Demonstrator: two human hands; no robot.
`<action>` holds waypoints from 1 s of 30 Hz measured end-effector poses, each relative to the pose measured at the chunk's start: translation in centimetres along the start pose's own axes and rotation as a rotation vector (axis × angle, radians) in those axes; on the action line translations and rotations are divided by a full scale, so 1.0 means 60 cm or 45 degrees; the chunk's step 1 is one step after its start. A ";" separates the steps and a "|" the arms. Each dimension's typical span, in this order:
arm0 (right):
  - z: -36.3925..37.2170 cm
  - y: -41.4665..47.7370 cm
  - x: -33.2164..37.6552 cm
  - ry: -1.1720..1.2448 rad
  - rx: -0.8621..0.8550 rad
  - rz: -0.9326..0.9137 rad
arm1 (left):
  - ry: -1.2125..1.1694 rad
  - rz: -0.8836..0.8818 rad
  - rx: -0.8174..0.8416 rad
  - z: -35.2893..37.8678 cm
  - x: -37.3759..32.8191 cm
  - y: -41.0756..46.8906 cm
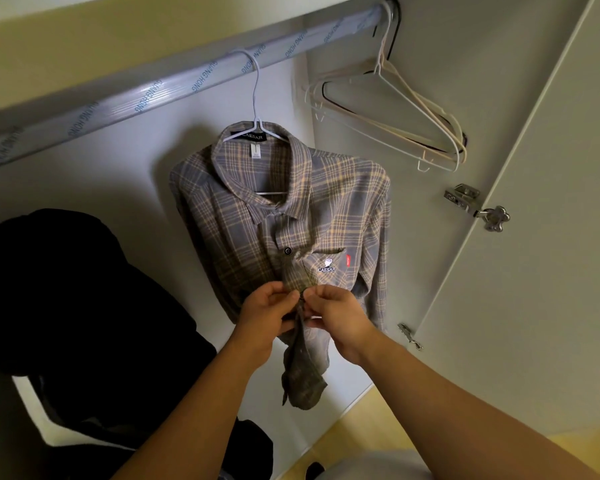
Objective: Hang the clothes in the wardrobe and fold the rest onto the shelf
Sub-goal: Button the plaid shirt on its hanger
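Pinching the plaid shirt [326,209] at its buttons — left hand [264,318] and right hand [342,317] close together, below the chest pocket [328,273].

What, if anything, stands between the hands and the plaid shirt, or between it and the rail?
Nothing visible. The left hand and right hand both pinch the plaid shirt at its front, and its white hanger is hooked over the rail.
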State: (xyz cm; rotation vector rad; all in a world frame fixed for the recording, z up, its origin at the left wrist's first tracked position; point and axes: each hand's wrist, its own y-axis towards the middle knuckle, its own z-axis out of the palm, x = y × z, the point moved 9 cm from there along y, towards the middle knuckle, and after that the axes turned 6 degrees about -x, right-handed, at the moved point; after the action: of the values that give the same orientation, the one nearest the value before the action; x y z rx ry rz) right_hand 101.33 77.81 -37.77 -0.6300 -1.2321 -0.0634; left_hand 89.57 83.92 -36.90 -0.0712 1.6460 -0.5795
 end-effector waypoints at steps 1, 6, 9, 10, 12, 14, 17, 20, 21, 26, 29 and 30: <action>-0.001 0.000 0.001 0.014 0.002 -0.003 | -0.006 0.000 0.024 0.001 -0.003 -0.001; -0.001 -0.004 -0.002 -0.043 0.064 0.009 | -0.070 0.035 -0.037 -0.004 -0.024 0.007; -0.002 -0.003 -0.013 -0.623 0.021 -0.124 | -0.155 0.080 -0.111 -0.005 -0.041 0.011; -0.003 -0.002 -0.013 -0.763 -0.003 -0.188 | -0.178 0.103 -0.121 -0.005 -0.048 0.013; -0.006 0.003 -0.007 -0.876 -0.037 -0.289 | -0.224 0.140 -0.129 -0.007 -0.061 0.016; -0.014 0.008 0.004 -0.808 -0.094 -0.321 | -0.276 0.150 -0.130 -0.011 -0.066 0.018; -0.027 0.012 0.011 -0.451 -0.175 -0.249 | -0.115 0.191 -0.179 -0.024 -0.063 0.019; -0.022 0.011 0.008 -0.076 -0.093 -0.126 | 0.207 0.189 -0.139 -0.018 -0.044 0.016; -0.017 0.008 0.009 0.005 -0.042 -0.095 | 0.258 0.157 -0.102 -0.012 -0.035 0.015; -0.008 0.005 0.010 0.237 0.063 -0.040 | 0.256 0.075 -0.002 0.008 -0.022 0.002; -0.009 0.009 0.007 0.383 0.102 0.003 | 0.230 0.074 0.095 0.021 -0.023 -0.007; -0.008 0.009 0.006 0.414 0.127 0.017 | 0.230 0.077 0.101 0.022 -0.022 -0.008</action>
State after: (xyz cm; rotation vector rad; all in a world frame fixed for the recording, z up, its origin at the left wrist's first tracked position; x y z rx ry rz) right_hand 102.07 78.15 -37.74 -0.5178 -0.9107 -0.0891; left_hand 90.92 83.57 -35.54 0.0911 1.7913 -0.6191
